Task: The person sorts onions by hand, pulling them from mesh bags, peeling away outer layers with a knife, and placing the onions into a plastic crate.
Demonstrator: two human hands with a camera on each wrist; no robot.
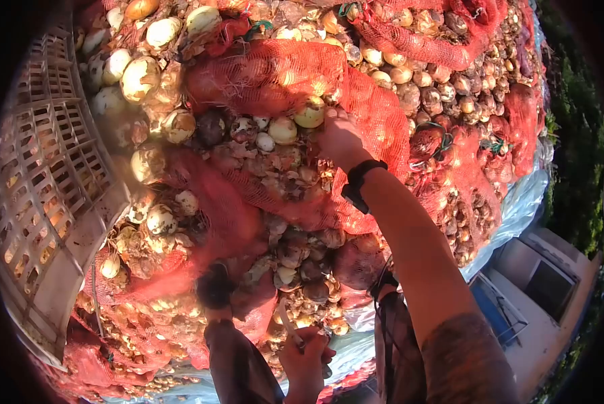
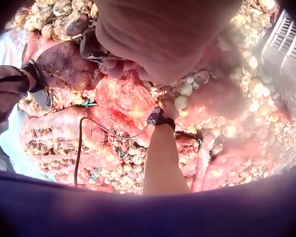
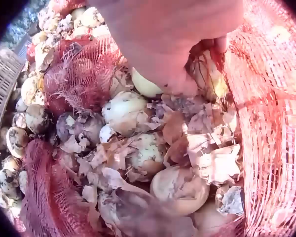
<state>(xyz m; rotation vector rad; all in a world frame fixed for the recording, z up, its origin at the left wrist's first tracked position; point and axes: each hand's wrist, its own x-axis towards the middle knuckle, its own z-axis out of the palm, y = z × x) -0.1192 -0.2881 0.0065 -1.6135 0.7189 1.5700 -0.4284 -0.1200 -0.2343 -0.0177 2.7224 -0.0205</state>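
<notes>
My left hand point(image 1: 305, 357), low in the head view, grips a small knife point(image 1: 287, 318) with a pale curved blade. That hand point(image 2: 163, 39) looms large and blurred in the left wrist view. Farther forward, my right hand point(image 1: 342, 139) reaches into an open red mesh bag point(image 1: 376, 128) of onions. In the right wrist view, the thumb and curled fingers of this hand point(image 3: 172, 39) hold a brownish onion point(image 3: 207, 74), partly hidden. A pale green onion point(image 3: 145, 84) lies beside the thumb. Below are loose onions point(image 3: 180, 190) and dry skins.
A pale plastic crate point(image 1: 53, 155) stands tilted at the left with onions near its rim. Filled red mesh bags point(image 1: 265, 74) lie all around. My shoes point(image 1: 214, 286) are among the bags. Blue-white plastic sheeting point(image 1: 511, 202) edges the pile; a vehicle point(image 1: 531, 283) stands beyond.
</notes>
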